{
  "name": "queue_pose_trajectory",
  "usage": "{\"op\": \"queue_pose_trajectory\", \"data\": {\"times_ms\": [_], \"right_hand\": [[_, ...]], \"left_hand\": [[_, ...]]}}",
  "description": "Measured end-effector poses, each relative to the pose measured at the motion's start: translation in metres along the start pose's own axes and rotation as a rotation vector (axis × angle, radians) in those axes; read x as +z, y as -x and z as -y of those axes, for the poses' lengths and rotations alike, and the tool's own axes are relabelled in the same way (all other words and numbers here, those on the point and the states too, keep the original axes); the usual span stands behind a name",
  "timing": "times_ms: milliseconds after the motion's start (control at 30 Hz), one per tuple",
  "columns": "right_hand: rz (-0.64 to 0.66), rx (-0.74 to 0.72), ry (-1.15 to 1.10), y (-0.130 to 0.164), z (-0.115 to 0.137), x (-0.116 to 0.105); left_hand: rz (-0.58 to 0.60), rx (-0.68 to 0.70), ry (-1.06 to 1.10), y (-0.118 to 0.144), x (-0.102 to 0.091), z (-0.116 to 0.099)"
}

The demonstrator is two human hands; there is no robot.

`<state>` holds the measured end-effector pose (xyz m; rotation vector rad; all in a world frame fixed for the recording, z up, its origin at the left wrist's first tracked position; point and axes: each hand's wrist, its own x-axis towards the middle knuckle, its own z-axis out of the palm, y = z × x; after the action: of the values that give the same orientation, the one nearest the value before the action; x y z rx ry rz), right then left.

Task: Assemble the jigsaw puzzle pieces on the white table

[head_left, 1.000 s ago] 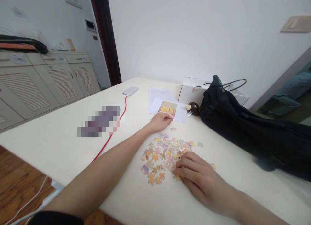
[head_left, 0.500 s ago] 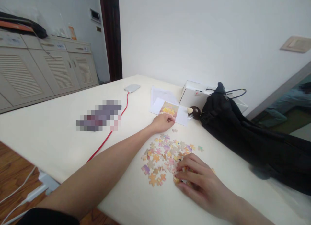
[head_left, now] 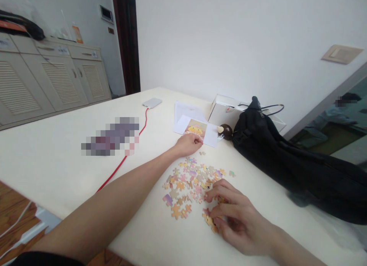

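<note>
Small pastel jigsaw pieces (head_left: 190,183) lie scattered loose on the cream counter (head_left: 57,162), right hand (head_left: 235,218) curled pinching several at the pile's edge, left hand (head_left: 187,144) loosely closed against the picture card (head_left: 195,128).

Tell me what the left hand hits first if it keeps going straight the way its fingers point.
The left hand points away across the table, fingertips at the near edge of the picture card lying on the white sheet. That card comes first; whether the fingers already touch it is unclear.

Bare forearms (black sleeve (head_left: 43,258) at left elbow).
</note>
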<state>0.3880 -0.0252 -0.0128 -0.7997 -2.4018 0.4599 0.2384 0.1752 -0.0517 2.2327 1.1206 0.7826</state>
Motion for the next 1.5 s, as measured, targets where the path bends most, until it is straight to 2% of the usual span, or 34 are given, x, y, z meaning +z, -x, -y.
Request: {"op": "queue_pose_trajectory", "data": {"times_ms": [133,200,300,400,467,567,633,700,833,1033,1200,1500], "right_hand": [[-0.029,-0.043,-0.006,0.0,0.001,0.0],[-0.121,-0.039,0.011,0.001,0.001,0.001],[-0.46,0.07,0.064,0.003,-0.005,0.0],[-0.912,0.319,0.084,0.006,-0.022,-0.005],[-1.163,0.508,0.049,0.007,-0.037,-0.009],[-1.352,0.801,-0.123,0.01,-0.058,-0.013],[-1.393,0.93,-0.239,0.012,-0.066,-0.014],[-1.404,0.967,-0.296,0.013,-0.069,-0.014],[-1.404,0.95,-0.291,0.012,-0.068,-0.013],[-1.326,0.962,-0.252,0.014,-0.068,-0.013],[-1.279,0.943,-0.205,0.014,-0.068,-0.013],[-1.285,0.961,-0.234,0.014,-0.066,-0.013]], "left_hand": [[-0.009,0.005,0.001,0.001,0.001,0.0],[0.002,-0.006,-0.007,0.001,0.001,0.0],[0.015,-0.028,0.001,0.001,0.0,-0.001],[0.02,-0.056,0.014,0.002,0.0,-0.002],[0.029,-0.06,0.014,0.002,0.0,-0.003],[0.031,-0.074,0.016,0.002,0.001,-0.003],[0.021,-0.087,0.024,0.001,0.001,-0.002],[0.02,-0.079,0.073,0.0,0.002,-0.001],[0.027,-0.093,0.196,-0.001,0.002,-0.001],[0.031,-0.061,-0.003,0.004,0.0,-0.006],[0.029,-0.084,-0.021,0.005,-0.001,-0.008],[0.046,-0.072,0.017,0.004,0.002,-0.003]]}}
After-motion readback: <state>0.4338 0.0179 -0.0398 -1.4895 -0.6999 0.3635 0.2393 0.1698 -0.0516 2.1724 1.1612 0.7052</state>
